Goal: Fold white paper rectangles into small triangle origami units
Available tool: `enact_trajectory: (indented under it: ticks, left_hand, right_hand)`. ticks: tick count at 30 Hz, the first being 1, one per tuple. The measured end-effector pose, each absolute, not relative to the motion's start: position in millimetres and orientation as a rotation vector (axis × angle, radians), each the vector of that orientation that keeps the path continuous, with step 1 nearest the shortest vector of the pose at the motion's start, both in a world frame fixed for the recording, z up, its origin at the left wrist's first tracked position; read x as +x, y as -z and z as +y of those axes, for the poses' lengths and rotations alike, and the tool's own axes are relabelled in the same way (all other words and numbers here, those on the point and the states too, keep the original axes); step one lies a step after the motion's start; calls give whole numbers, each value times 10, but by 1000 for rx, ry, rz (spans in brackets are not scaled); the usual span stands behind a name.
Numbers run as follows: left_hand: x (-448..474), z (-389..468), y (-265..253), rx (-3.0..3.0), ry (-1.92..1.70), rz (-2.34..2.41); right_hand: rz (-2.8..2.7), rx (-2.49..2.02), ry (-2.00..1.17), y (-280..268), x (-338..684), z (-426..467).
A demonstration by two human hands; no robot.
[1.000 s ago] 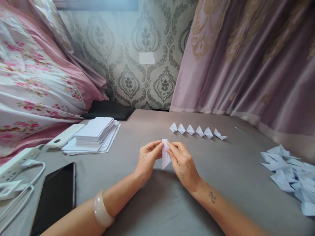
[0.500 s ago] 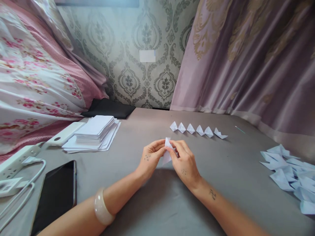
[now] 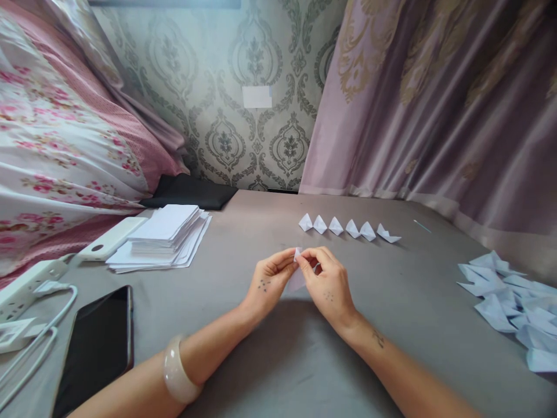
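Over the middle of the grey table, a small folded piece of white paper [image 3: 297, 281] is pinched between my two hands. My left hand [image 3: 270, 280] grips its left side with thumb and fingers pressed together. At the top edge, the thumb and forefinger of my right hand [image 3: 327, 282] close on the paper. Fingers cover much of it, so its exact shape is partly hidden. Beyond the hands, several small folded paper boats [image 3: 335, 226] stand in a row. A stack of white paper sheets [image 3: 165, 229] lies to the left.
A heap of folded paper pieces [image 3: 500, 296] lies at the right edge. On the left are a black phone [image 3: 96, 348], a power strip [image 3: 32, 287] with white cables and a white box-like device [image 3: 113, 238]. A thin stick [image 3: 422, 226] lies at the back right.
My right fingers have shifted to the top of the paper, and less of its upper part shows now. The view has moved slightly; the things on the table stay in place.
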State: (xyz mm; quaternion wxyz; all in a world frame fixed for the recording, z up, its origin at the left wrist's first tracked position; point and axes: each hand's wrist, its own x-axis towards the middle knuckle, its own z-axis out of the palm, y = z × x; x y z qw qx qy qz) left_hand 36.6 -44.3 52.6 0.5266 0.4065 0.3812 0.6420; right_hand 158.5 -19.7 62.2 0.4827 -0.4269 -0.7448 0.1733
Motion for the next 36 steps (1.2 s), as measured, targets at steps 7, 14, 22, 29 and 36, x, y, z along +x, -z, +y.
enact_trajectory:
  ticks: [7, 14, 22, 29, 36]
  left_hand:
    - [362, -453, -553, 1038, -1537, 912]
    - [359, -454, -559, 1068, -1513, 894]
    - [358, -460, -542, 1088, -1480, 924]
    - [315, -452, -549, 1119, -1570, 1013]
    - [304, -447, -556, 1112, -1556, 1020]
  right_hand:
    - [-1781, -1035, -484, -658, 1583, -225]
    - [-1743, -1030, -649, -669, 1593, -187]
    - [-1701, -1104, -818, -703, 1623, -169]
    - [-1712, -1023, -683, -718, 1598, -213]
    - [-1746, -1071, -721, -697, 1600, -207]
